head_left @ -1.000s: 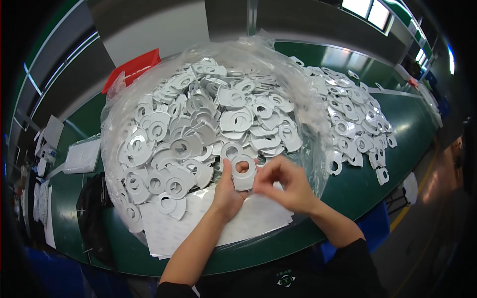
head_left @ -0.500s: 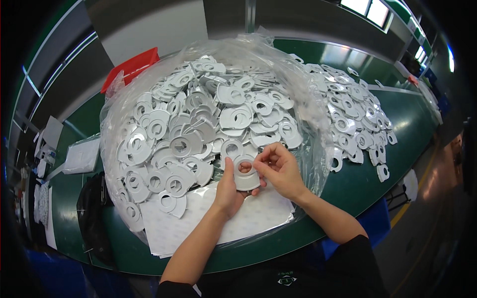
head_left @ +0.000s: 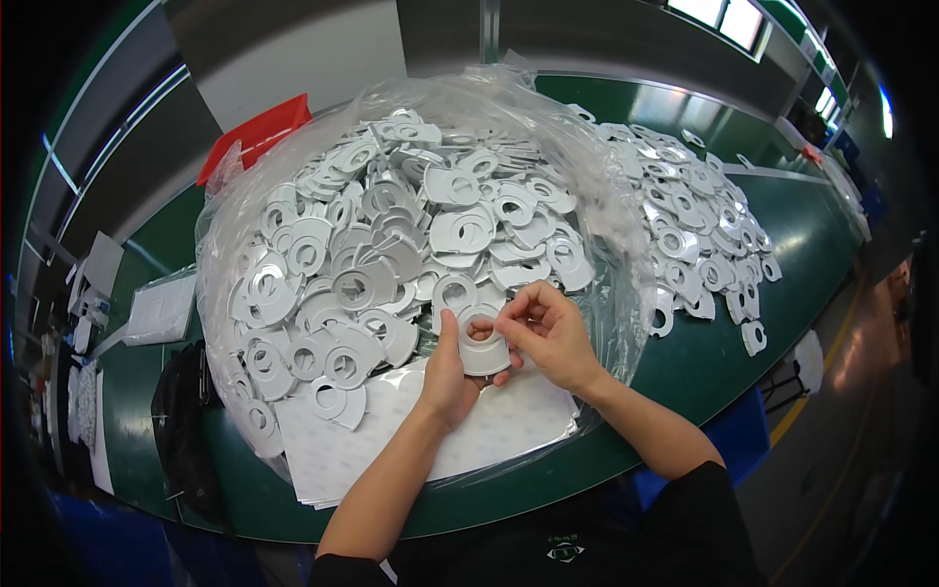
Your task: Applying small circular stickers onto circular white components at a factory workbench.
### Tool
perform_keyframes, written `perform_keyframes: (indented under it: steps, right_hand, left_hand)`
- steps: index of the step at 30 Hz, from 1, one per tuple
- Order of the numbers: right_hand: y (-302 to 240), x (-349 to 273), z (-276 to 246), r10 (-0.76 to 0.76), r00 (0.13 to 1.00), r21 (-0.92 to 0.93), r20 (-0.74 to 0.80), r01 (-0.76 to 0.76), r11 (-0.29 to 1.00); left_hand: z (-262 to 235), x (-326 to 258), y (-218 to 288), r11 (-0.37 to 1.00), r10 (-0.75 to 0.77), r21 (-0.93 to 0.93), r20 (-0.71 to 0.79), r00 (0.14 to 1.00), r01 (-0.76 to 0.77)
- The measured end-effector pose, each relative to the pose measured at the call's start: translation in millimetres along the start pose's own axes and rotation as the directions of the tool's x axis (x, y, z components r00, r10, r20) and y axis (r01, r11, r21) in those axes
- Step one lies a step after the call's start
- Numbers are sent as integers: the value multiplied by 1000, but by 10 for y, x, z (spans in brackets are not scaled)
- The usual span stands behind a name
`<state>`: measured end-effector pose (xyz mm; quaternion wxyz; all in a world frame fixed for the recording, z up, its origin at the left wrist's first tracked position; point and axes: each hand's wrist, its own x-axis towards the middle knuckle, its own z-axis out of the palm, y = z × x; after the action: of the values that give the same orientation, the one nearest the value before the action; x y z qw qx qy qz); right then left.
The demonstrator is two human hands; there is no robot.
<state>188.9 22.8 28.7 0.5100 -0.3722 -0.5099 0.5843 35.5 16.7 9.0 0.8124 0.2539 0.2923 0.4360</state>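
A flat light-grey plastic part [head_left: 485, 361] with a round hole is gripped in my left hand [head_left: 451, 377], thumb along its left side and fingers beneath it. Skin shows through its hole. My right hand [head_left: 554, 338] is at the part's upper right edge, thumb and index finger pinched together; anything between those fingertips is too small to make out. Just beyond my hands lies a heap of like grey parts [head_left: 396, 259] on a clear plastic bag [head_left: 616, 220]. White sheets [head_left: 391, 445] lie under my wrists.
More grey parts [head_left: 699, 230] are spread over the green table [head_left: 782, 210] on the right. A red bin [head_left: 254, 137] stands at the back left. Along the left are a wrapped white packet [head_left: 161, 308] and a black cloth item [head_left: 184, 440]. A blue stool or crate [head_left: 719, 445] is below the table's right edge.
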Motion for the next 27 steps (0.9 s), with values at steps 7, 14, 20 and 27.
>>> perform_keyframes:
  steps: [7, 14, 20, 27]
  right_hand:
    - [9, -1, 2, -24, 1000, -34, 9, 24, 999]
    - [-23, -6, 22, -74, 997, -122, 7, 74, 990]
    - [-37, -32, 34, -313, 949, -512, 26, 281, 811]
    - [-106, -83, 139, -663, 688, -855, 294, 499, 139]
  left_hand:
    - [-10, 5, -3, 1000, -2, -4, -4, 1000, 2]
    - [-14, 11, 22, 1000, 13, -14, 35, 999, -12]
    - [-17, -14, 19, 1000, 7, -30, 46, 999, -5]
    - [33, -36, 19, 999, 23, -28, -50, 998, -25]
